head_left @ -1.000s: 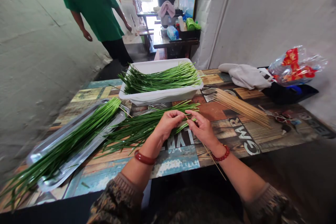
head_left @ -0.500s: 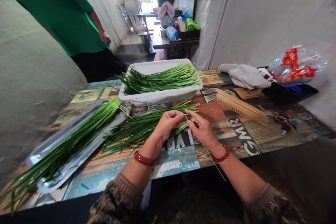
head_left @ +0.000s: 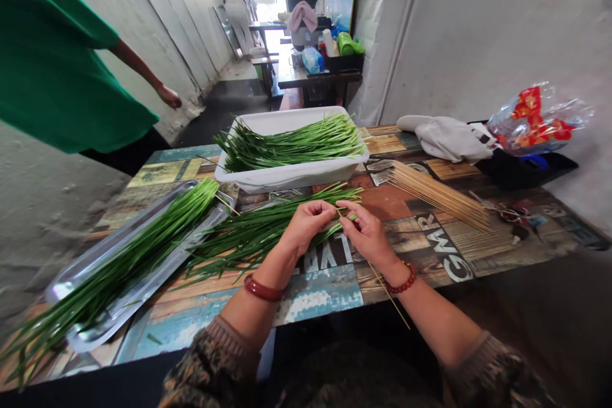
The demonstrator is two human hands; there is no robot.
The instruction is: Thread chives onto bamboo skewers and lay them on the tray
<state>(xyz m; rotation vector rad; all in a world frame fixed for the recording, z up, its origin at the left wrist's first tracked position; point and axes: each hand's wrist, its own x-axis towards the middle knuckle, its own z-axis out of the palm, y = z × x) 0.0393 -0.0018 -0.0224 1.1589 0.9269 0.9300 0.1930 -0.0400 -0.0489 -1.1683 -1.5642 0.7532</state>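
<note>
My right hand (head_left: 366,236) is closed on thin bamboo skewers (head_left: 389,296), whose long ends stick out below the palm past the table edge. Close beside it, my left hand (head_left: 308,224) is pinched with thumb and forefinger at the skewer tip; what lies between those fingers is too small to make out. Under both hands spreads a loose pile of garlic chives (head_left: 248,229). To the left, a metal tray (head_left: 119,325) carries a bundle of chives (head_left: 157,242) with a skewer (head_left: 228,204) through its pale ends.
Behind the pile stands a white tub (head_left: 291,178) of more chives. Loose bamboo skewers (head_left: 440,197) lie at right, near keys (head_left: 519,217), a cap (head_left: 449,137) and a plastic bag (head_left: 538,118). A person in a green shirt (head_left: 62,64) stands at left.
The person in green has moved further left, the arm swinging away from the body. My two hands have barely moved and keep the same pinch.
</note>
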